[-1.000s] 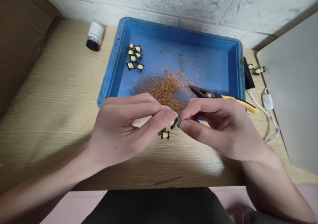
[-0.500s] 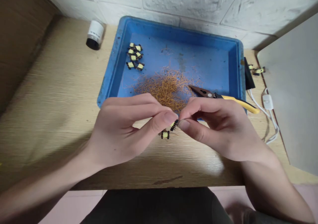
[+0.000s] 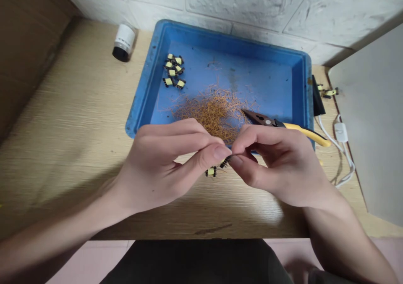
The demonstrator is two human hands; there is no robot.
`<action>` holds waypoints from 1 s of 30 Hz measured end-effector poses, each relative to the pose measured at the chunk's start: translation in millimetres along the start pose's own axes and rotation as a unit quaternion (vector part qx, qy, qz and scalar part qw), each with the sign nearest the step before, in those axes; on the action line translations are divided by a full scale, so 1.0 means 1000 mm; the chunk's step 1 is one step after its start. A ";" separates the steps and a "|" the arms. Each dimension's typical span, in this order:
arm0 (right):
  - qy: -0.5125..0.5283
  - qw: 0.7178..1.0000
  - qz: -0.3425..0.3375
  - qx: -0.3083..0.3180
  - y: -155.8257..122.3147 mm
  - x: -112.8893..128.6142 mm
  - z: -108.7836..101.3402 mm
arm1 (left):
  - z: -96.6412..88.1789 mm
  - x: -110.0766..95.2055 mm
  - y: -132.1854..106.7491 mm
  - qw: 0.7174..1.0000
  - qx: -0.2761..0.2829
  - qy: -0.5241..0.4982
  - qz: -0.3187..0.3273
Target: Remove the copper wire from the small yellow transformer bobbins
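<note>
My left hand (image 3: 176,162) is closed, thumb against fingertips, on a small transformer (image 3: 224,162) with yellow tape and a black pinned base. Most of that part is hidden behind the thumb. At its pinned end, my right hand (image 3: 273,166) pinches a thin dark wire lead between thumb and forefinger, the fingertips of both hands almost meeting. A second transformer (image 3: 210,172) lies on the table just below the left thumb. Behind the hands, a heap of cut copper-coloured wire bits (image 3: 209,111) lies in the blue tray (image 3: 141,82).
Several more transformers (image 3: 171,72) are grouped at the tray's left. Long-nose pliers (image 3: 267,122) with yellow handles rest across the tray's right front rim. A white jar (image 3: 124,42) with a black lid stands left. White cable with a switch (image 3: 340,132) runs at right.
Both hands have shifted slightly right in the picture, along with the whole scene. The held transformer has tilted a little, and the right fingertips have closed nearer to its pins.
</note>
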State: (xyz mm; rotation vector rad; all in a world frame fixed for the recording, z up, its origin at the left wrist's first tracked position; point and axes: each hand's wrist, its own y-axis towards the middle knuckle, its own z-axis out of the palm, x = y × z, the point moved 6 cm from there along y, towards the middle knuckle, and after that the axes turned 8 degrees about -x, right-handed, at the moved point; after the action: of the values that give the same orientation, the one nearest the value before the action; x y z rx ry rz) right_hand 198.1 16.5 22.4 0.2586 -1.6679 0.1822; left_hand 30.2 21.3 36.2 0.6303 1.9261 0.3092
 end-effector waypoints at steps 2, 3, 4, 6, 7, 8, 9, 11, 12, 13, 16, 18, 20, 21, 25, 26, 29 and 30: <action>-0.005 1.000 0.005 0.001 -0.001 0.000 0.001 | 0.000 0.000 -0.001 1.000 0.004 0.007 0.001; -0.010 1.000 0.005 0.001 -0.001 -0.001 0.001 | 0.001 0.000 -0.001 1.000 0.007 0.009 0.005; -0.014 1.000 0.004 0.000 -0.001 -0.001 0.001 | 0.001 0.000 -0.002 1.000 0.009 0.012 0.008; -0.023 1.000 -0.001 0.000 -0.002 0.000 0.001 | 0.001 -0.001 -0.002 1.000 0.007 0.017 0.014; -0.028 1.000 -0.004 0.001 -0.002 0.000 0.001 | 0.000 -0.001 -0.002 1.000 0.006 0.020 0.016; -0.035 0.999 -0.005 0.002 -0.003 0.000 0.001 | 0.000 -0.001 -0.002 1.000 0.006 0.021 0.020; -0.043 0.999 -0.008 0.003 -0.003 0.000 0.001 | 0.000 -0.002 -0.002 0.999 0.006 0.022 0.025; -0.064 0.998 -0.018 0.008 -0.003 0.002 0.001 | 0.001 -0.002 -0.001 0.999 0.012 0.028 0.036; -0.074 0.997 -0.025 0.010 -0.003 0.002 0.001 | 0.001 -0.002 -0.001 0.999 0.014 0.032 0.040; -0.084 0.996 -0.035 0.010 -0.003 0.003 0.000 | 0.001 -0.002 -0.001 0.998 0.015 0.035 0.047; -0.102 0.993 -0.059 0.007 -0.003 0.004 0.000 | 0.000 -0.002 0.000 0.998 0.014 0.031 0.059; -0.095 0.993 -0.065 0.013 -0.003 0.003 0.000 | 0.001 -0.002 0.000 0.999 0.016 0.019 0.047; -0.074 0.995 -0.058 0.029 -0.002 0.002 0.000 | 0.002 0.000 0.000 0.999 0.023 0.003 0.027; -0.063 0.996 -0.054 0.037 -0.002 0.002 -0.001 | 0.002 0.000 0.000 0.999 0.025 -0.007 0.020; -0.043 0.996 -0.054 0.062 -0.001 0.002 -0.002 | 0.003 0.000 -0.001 0.999 0.027 -0.040 0.020; -0.041 0.995 -0.059 0.065 -0.001 0.003 -0.003 | 0.002 0.001 -0.001 0.999 0.025 -0.043 0.021; -0.049 0.993 -0.076 0.078 -0.001 0.004 -0.003 | 0.002 0.004 -0.001 0.998 0.023 -0.058 0.014; -0.055 0.991 -0.085 0.083 -0.001 0.005 -0.002 | 0.002 0.005 -0.001 0.997 0.025 -0.066 0.009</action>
State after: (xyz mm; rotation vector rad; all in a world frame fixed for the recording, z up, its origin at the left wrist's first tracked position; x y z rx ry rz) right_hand 200.0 16.2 27.3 0.5421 -1.7320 0.1817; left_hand 30.2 22.9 31.0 0.6839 1.8064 0.2247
